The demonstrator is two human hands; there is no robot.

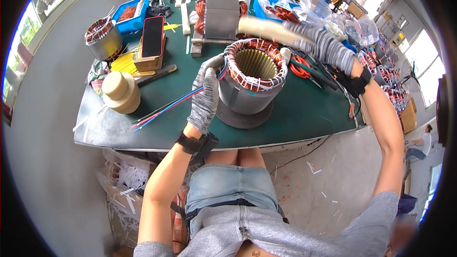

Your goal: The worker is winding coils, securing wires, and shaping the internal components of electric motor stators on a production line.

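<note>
The left hand (pixel 206 96), its grip unclear, touches the motor core (pixel 247 96), apparently steadying it, while the right hand (pixel 314 40) grips a blurred pale stick (pixel 266 29) beyond the core.

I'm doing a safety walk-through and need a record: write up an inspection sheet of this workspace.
Surface: green tabletop, heavily occupied toward the back.
Main piece: grey stator with white-laced copper windings, upright on a dark round base.
Clutter: phone, yellow strips, red-handled scissors, stepped cream block.
Left hand: gloved, at the stator's left side; exact grip unclear.
Right hand: gloved, gripping a pale tool, blurred.
Cables: black, red and blue leads beside the left hand; a dark cable on the floor.
Surroundings: white scraps below the table; seated person far right.
Spilled liquid: nothing seen.
</note>
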